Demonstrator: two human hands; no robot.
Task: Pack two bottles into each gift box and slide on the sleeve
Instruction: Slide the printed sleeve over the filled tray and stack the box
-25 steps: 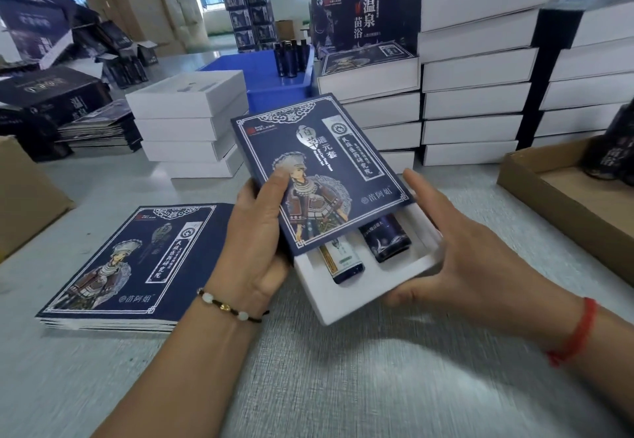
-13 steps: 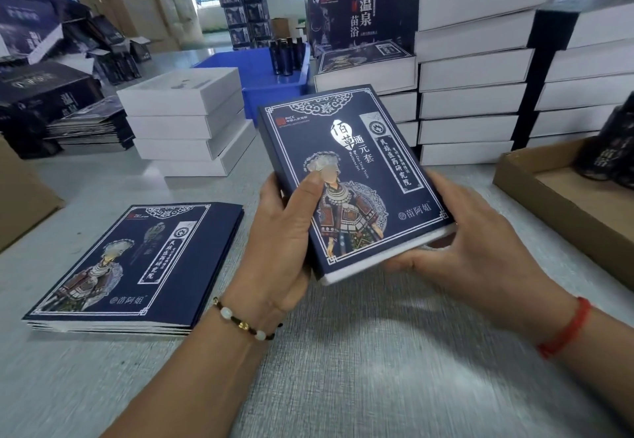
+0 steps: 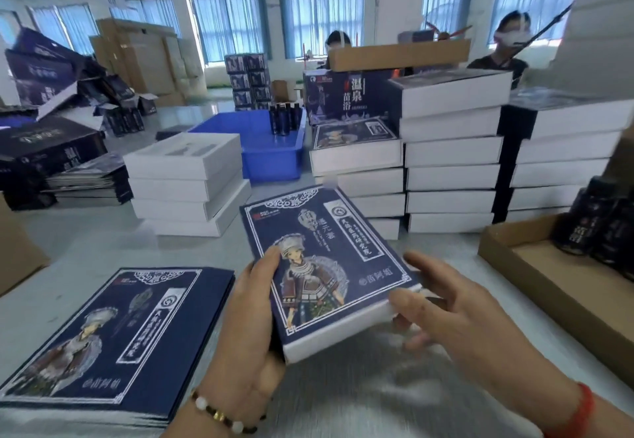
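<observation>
Taking the sleeved box (image 3: 329,266) as landmark: left of it, a flat pile of sleeves (image 3: 113,341) lies just beside, low enough to pass over. Beyond the box on its left, a stack of white trays (image 3: 188,183) rises, with bare table (image 3: 103,242) between stack and sleeves. Behind the trays sits a blue bin (image 3: 271,156). Directly beyond the box, tall stacks of finished boxes (image 3: 449,163) form a wall. To its right, a cardboard tray (image 3: 549,286) blocks the edge; table shows open between them and nearer the person.
</observation>
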